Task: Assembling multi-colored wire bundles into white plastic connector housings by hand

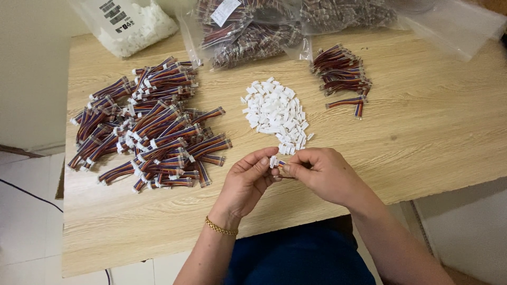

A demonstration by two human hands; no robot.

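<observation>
My left hand and my right hand meet over the front of the wooden table. Together they pinch a short multicoloured wire piece with a small white connector at its end. The wire itself is mostly hidden by my right fingers. Just beyond my hands lies a heap of small white plastic connectors. A big pile of finished wire pieces with white ends is spread out to the left. A smaller bunch of bare wire pieces lies at the back right.
Clear plastic bags of wire bundles and a bag of white parts stand along the back edge. Another clear bag lies at the back right. Tiled floor shows to the left.
</observation>
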